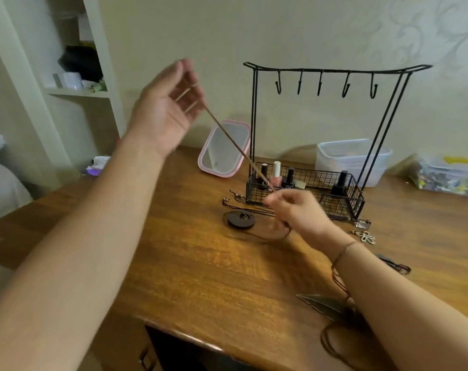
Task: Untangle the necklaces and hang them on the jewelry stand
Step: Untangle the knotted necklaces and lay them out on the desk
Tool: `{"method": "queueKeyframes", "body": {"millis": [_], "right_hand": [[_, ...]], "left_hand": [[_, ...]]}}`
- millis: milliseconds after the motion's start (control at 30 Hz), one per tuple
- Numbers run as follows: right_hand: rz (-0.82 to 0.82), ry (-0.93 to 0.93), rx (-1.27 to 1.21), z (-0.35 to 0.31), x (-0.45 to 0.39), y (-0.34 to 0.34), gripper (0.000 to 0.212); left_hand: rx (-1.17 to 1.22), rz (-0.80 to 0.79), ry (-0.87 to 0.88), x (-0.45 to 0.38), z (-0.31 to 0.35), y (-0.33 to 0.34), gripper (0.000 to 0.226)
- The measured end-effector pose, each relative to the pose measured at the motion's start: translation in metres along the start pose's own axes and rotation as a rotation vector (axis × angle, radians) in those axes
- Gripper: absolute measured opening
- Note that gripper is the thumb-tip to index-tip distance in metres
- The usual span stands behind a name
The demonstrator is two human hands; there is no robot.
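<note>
Your left hand holds the brown cord high with loosely curled fingers; your right hand pinches its lower end. The cord runs diagonally, and the jewelry stand is nearer your right hand.

We can read no text anywhere. A dark nail polish bottle in the wire basket, right of the frame's centre, carries a pale label, but its print is too blurred for us.
</note>
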State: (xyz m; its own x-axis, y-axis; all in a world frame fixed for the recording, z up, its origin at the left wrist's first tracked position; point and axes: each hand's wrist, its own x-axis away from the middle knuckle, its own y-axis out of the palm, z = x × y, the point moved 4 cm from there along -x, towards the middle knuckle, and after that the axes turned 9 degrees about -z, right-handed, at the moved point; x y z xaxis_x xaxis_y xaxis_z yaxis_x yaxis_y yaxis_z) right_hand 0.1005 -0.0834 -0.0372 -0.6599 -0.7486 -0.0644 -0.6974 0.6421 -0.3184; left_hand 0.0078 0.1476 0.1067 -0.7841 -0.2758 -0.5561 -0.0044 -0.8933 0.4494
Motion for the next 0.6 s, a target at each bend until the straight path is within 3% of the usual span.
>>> {"method": "queueKeyframes", "body": {"millis": [133,267,400,500,600], "right_hand": [[0.205,-0.022,-0.051,0.013,0.014,-0.057,0.004],[0.302,-0.045,0.118,0.012,0.033,-0.094,0.004],[0.230,-0.074,0.450,-0.014,0.046,-0.107,0.005],[0.158,-0.061,0.547,-0.027,0.049,-0.124,0.007],[0.059,0.035,0.212,-0.011,0.052,-0.134,0.008]], "left_hand": [[0.263,0.314,0.054,0.017,-0.006,-0.079,0.014],[0.172,0.562,0.002,0.048,-0.022,-0.141,0.011],[0.116,0.632,-0.069,0.061,-0.039,-0.152,0.008],[0.140,0.641,-0.059,0.059,-0.045,-0.146,0.007],[0.127,0.678,-0.101,0.058,-0.059,-0.143,0.006]]}}
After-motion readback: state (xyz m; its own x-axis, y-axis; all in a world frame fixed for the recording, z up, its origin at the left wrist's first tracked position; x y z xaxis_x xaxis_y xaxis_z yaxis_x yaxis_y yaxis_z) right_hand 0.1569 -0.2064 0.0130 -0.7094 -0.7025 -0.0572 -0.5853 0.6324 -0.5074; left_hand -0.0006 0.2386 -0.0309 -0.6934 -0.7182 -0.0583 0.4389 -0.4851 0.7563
